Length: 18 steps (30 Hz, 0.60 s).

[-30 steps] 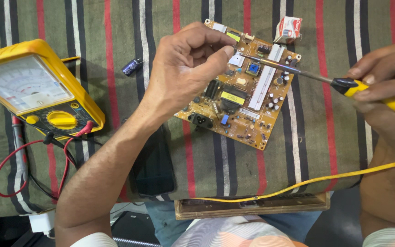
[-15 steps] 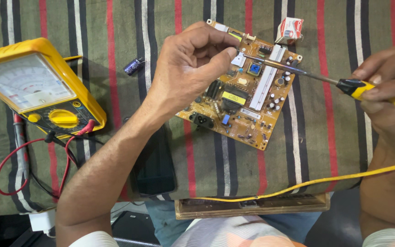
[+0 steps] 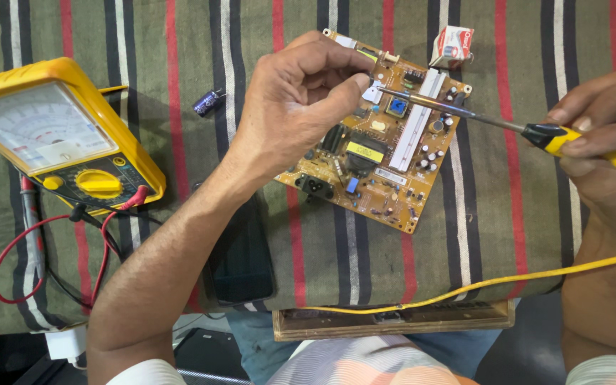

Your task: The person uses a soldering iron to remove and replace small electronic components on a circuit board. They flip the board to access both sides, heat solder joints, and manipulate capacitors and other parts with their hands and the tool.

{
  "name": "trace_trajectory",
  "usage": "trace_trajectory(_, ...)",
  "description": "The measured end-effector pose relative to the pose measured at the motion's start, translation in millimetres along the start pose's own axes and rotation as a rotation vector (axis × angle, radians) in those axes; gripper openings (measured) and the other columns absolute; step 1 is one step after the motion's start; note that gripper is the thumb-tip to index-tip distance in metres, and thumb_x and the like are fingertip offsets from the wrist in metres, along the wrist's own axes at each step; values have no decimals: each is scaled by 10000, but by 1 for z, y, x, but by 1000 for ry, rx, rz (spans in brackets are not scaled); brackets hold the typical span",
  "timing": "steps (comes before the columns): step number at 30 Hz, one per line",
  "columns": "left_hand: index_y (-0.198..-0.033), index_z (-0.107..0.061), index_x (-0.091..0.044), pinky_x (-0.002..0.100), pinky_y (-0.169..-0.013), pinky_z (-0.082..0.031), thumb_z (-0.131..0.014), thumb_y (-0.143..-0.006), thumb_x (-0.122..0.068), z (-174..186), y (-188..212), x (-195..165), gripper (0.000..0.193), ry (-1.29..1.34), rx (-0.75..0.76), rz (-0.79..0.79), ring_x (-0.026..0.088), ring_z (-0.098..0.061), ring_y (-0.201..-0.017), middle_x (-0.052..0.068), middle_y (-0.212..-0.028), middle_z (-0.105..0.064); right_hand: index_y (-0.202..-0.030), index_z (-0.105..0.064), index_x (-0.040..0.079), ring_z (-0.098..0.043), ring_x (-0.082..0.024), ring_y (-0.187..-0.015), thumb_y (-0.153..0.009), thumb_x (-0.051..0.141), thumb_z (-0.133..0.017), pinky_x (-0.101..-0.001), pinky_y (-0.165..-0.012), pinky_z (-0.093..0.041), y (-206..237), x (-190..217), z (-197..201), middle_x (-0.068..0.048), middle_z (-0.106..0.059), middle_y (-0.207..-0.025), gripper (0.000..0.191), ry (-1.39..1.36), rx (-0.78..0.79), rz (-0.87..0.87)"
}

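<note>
Two hands meet over a tan circuit board (image 3: 386, 142) lying tilted on the striped cloth (image 3: 522, 235) toward the far middle of the table. The left hand (image 3: 301, 100) is curled over the board's far left part, thumb and forefinger pinched together at the tip of the soldering iron (image 3: 579, 139); whether anything sits in that pinch is too small to tell. The right hand (image 3: 600, 142), at the right edge, is closed around the iron's yellow handle, its metal shaft slanting across the board. A yellow cord (image 3: 465, 285) trails along the near edge. A black phone (image 3: 240, 260) lies under the left forearm. A small capacitor (image 3: 208, 101) lies left of the hand, a yellow analog multimeter (image 3: 58, 135) with red and black leads (image 3: 44, 242) at the left edge, and a small red-and-white box (image 3: 452, 44) at the far edge.
</note>
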<state>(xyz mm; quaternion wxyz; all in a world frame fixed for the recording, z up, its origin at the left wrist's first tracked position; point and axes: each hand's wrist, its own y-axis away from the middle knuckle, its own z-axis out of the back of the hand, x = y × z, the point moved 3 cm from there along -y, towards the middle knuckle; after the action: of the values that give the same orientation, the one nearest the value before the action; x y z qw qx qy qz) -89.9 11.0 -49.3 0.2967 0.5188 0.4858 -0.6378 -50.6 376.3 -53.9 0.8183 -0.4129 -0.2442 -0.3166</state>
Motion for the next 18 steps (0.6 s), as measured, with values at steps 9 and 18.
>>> trace_trajectory(9,-1202,-711,38,234,-978,-633,-667,-1055,-40,0,2,-5,172,-21,-4,12,85,-701,-1041,19,-1147,-601,-931,-617,155,-706,-183,-1035,-947,34,-715,-307,-919,-663,3,0,-3,-40,-586,-1055,157,-25,-34,-8)
trace_trajectory(18,-1198,-715,30,250,-975,-610,-661,-1052,-32,-1,1,-5,166,-35,4,4,85,-699,-1046,25,-1169,-601,-962,-602,118,-720,-206,-1011,-945,92,-702,-329,-875,-628,4,-8,-3,-78,-621,-1040,105,79,16,60)
